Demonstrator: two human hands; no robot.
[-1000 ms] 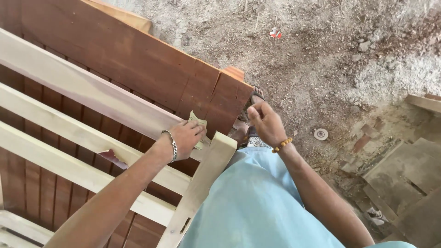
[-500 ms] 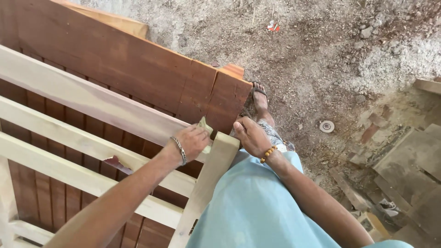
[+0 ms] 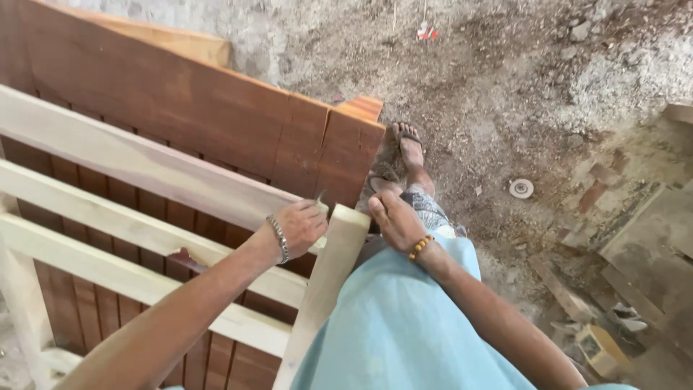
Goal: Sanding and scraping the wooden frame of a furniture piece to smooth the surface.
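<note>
Splinters are the first worry, honestly: the left hand is closed around a folded scrap of sandpaper, of which only a pale corner pokes up above the fingers, and it's pressed right into the joint where the top pale rail meets the end post. Bare knuckles against raw sawn edges, so a slip along the grain could easily mean a sliver in the skin, or a knuckle banged on the corner of the post. The paper is such a small wad that it could also fold over or squirt out of the grip if pushed hard into that corner. The right hand rests curled on the top end of the post with nothing in it that I can see, and looks like it's steadying the frame; if that hand eases off, my guess is the slatted frame could rock against the reddish-brown panel behind it. Sandalled foot on the gritty ground just beyond, so toes are exposed too. As for direction: the rail's long axis runs from upper left down to lower right, ending at the post, and the post runs from that joint down toward the bottom of view, leaning slightly left. The paper's visible tip points up and away from the person.
</note>
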